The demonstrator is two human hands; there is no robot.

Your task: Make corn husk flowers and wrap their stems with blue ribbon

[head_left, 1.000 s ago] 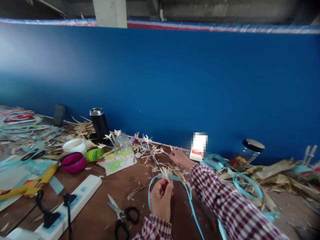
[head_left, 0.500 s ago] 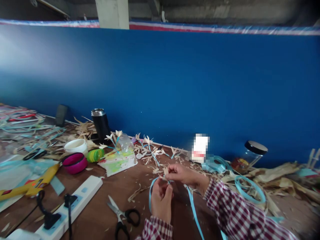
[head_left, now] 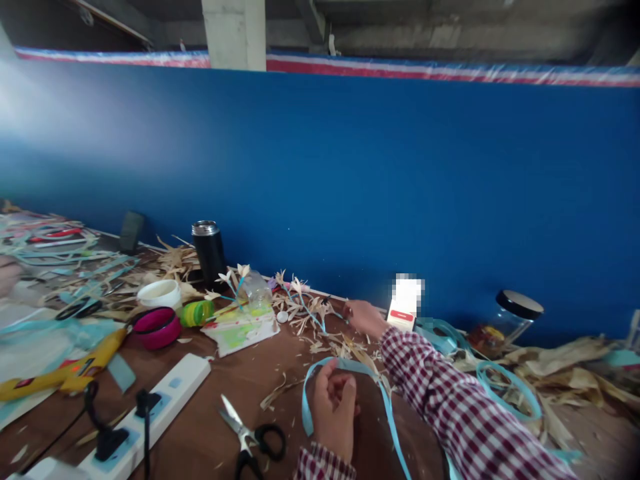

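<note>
My left hand [head_left: 334, 405] is closed in a loose fist near the front edge, gripping a light blue ribbon strip [head_left: 389, 413] that loops over it. My right hand [head_left: 364, 317], in a red checked sleeve [head_left: 450, 413], reaches forward to the pile of small dried-husk flowers [head_left: 305, 308] on blue stems; its fingers curl down among the husk pieces, and what they hold is hidden. Black-handled scissors [head_left: 253, 440] lie just left of my left hand.
On the brown table [head_left: 235, 380] are a white power strip [head_left: 150, 413] with plugs, a yellow glue gun [head_left: 65, 373], a pink bowl [head_left: 156, 327], a white cup [head_left: 159, 293], a black flask [head_left: 209, 252], a glass jar [head_left: 505, 319] and husk scraps [head_left: 550, 360]. A blue wall [head_left: 350, 187] stands behind.
My right hand has left the left hand and reached forward again to the flower pile. The small husk flower no longer shows at my left hand's fingers.
</note>
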